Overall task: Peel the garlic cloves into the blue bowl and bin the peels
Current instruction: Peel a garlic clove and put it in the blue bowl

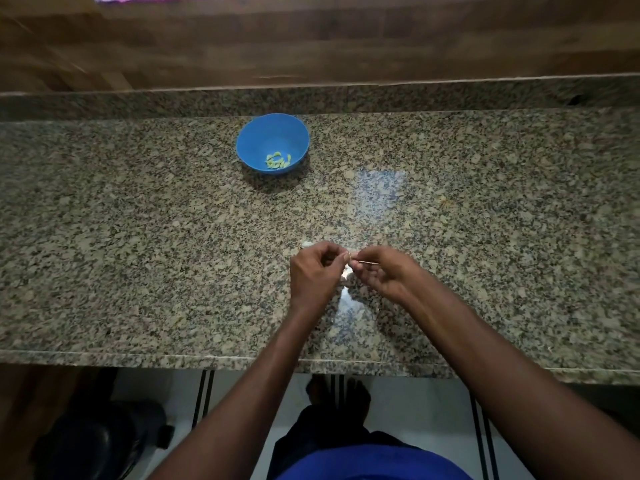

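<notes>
Pinching one garlic clove point(349, 260) near the counter's front edge, left hand point(313, 275) and right hand point(381, 271) are peeling it (several peeled cloves point(277, 161) are lying in the far blue bowl point(256, 140); binning is pending).

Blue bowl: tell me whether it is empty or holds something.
Not empty. The upright blue bowl holds a few pale peeled garlic cloves at its bottom.

Both hands point(349, 271) pinching one garlic clove point(350, 258)

blue bowl point(272, 143); speckled grey-tan granite counter point(138, 220).
</notes>
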Demonstrator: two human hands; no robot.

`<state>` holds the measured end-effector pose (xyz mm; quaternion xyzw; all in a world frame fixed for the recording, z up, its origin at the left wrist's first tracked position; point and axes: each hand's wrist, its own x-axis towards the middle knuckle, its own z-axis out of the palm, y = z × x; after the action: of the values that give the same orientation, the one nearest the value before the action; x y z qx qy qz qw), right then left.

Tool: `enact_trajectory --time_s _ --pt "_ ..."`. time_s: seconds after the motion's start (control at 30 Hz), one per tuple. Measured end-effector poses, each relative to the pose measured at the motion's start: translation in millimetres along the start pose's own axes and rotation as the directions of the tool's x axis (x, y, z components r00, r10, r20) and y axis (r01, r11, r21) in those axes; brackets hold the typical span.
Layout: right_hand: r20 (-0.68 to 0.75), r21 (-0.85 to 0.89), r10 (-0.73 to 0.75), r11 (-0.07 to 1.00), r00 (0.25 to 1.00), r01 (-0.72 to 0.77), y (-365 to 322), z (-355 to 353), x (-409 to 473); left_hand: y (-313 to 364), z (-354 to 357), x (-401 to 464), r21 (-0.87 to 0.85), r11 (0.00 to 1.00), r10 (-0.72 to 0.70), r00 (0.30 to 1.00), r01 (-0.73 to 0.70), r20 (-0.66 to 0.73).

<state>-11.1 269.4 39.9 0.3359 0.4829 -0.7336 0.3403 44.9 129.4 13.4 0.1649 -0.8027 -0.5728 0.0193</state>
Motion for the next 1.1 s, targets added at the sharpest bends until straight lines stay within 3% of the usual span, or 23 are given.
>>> enact_trajectory --time_s 0.07,0.1,0.2,0.23,0.3,0.37,0.4,0.43,0.5,0.53,0.6,0.73,0.83,1.0,1.1 --pt "0.016 0.03 0.012 0.999 1.0 -0.012 -0.5 -2.1 4.0 -0.4 -3.2 7.8 -0.054 0.995 -0.082 0.996 0.084 0.036" --pt "0.022 0.014 -0.006 1.0 1.0 0.006 0.7 -3.9 6.3 1.0 -5.7 12.5 -0.14 0.971 -0.185 0.98 0.193 0.069" --pt "0.072 -0.157 -0.179 0.97 0.981 0.188 7.3 -8.6 9.4 6.7 -13.2 21.5 -0.404 0.741 -0.484 0.844 0.536 0.232" --pt "0.088 -0.284 -0.29 0.91 0.953 0.303 9.9 -9.4 9.1 8.2 -14.3 22.2 -0.423 0.683 -0.533 0.803 0.595 0.268" --pt "0.13 -0.531 -0.512 0.687 0.849 0.496 15.6 -8.2 7.8 9.7 -15.2 22.9 -0.418 0.624 -0.586 0.749 0.66 0.308" --pt "0.155 -0.663 -0.647 0.492 0.746 0.564 21.4 -4.9 7.5 9.9 -14.8 24.6 -0.409 0.591 -0.61 0.717 0.695 0.337" --pt "0.149 -0.675 -0.672 0.467 0.725 0.571 23.8 -3.2 7.5 10.0 -14.9 26.1 -0.41 0.578 -0.612 0.708 0.705 0.353" --pt "0.125 -0.641 -0.664 0.514 0.738 0.571 25.1 -2.4 7.6 11.0 -15.1 27.1 -0.412 0.572 -0.607 0.704 0.709 0.368" --pt "0.037 -0.418 -0.532 0.761 0.846 0.496 23.4 -0.5 6.0 10.3 -13.9 29.1 -0.416 0.593 -0.579 0.724 0.69 0.376" --pt "0.004 -0.267 -0.419 0.875 0.908 0.405 21.5 1.4 4.5 8.1 -12.9 29.8 -0.42 0.612 -0.562 0.742 0.67 0.365" --pt "-0.013 -0.035 -0.214 0.976 0.977 0.213 17.3 3.3 5.8 4.3 -11.0 30.6 -0.423 0.654 -0.535 0.779 0.627 0.327" --pt "-0.009 0.089 -0.086 0.992 0.996 0.087 13.0 3.6 13.2 -1.3 -7.5 33.1 -0.371 0.755 -0.47 0.841 0.54 0.267" --pt "-0.01 0.089 -0.052 0.995 0.999 0.053 11.5 2.1 17.8 -1.4 -8.4 32.3 -0.374 0.752 -0.458 0.838 0.543 0.298" --pt "0.11 0.083 0.064 0.994 0.992 -0.073 10.2 -4.1 19.5 0.0 -14.7 29.5 -0.379 0.749 -0.411 0.829 0.544 0.378" --pt "0.072 -0.084 -0.052 0.995 0.996 0.058 12.8 -3.9 16.3 2.2 -15.9 27.6 -0.355 0.739 -0.438 0.809 0.572 0.392"
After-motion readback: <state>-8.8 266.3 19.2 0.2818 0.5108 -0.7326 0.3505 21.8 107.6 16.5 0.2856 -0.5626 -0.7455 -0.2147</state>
